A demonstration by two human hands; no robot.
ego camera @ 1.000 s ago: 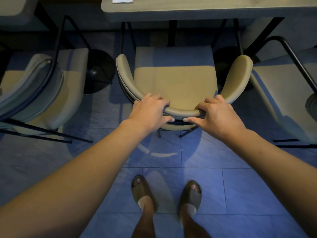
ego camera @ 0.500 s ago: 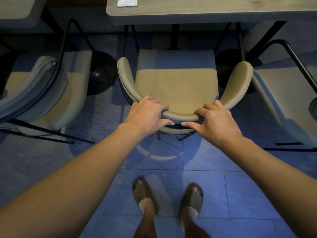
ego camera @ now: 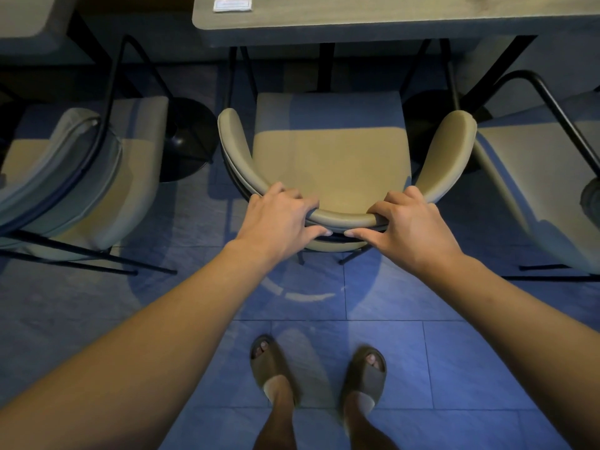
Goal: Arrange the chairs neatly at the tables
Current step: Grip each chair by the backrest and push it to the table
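Note:
A beige padded chair with a curved backrest and black metal legs stands in front of me, facing the grey table at the top. Its seat front lies just short of the table's edge. My left hand grips the left part of the backrest rim. My right hand grips the rim just to the right of it, thumbs under the rim almost touching.
A second beige chair stands turned at an angle on the left, by another table. A third chair stands on the right. Black round table bases sit on the tiled floor. My sandalled feet stand below. A white card lies on the table.
The chair and both hands sit slightly lower in view and the table shows more at the top. My grip on the backrest is unchanged.

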